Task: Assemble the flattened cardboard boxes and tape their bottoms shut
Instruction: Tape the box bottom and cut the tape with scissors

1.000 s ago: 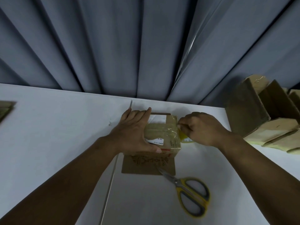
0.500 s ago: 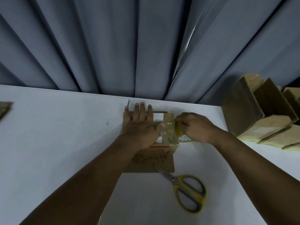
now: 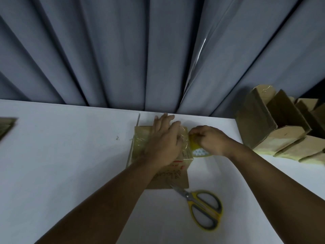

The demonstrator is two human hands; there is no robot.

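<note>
A small cardboard box (image 3: 140,138) stands on the white table (image 3: 70,155), its upturned face covered with clear tape. My left hand (image 3: 163,140) lies flat on that taped face, fingers spread and pointing to the far edge. My right hand (image 3: 209,140) is just right of the box, closed around a yellowish tape roll (image 3: 198,150) with a white triangle-patterned core. A strip of tape runs from the roll onto the box. A loose cardboard flap (image 3: 172,180) with red marks sticks out toward me under my left forearm.
Yellow-handled scissors (image 3: 202,208) lie on the table near the box's front right corner. A pile of assembled cardboard boxes (image 3: 274,127) sits at the far right. A cardboard piece (image 3: 7,127) shows at the left edge. Grey curtains hang behind the table.
My left hand slid from gripping the box's left side to lying flat across the taped top, moving rightward. My right hand with the tape roll stayed at the box's right edge.
</note>
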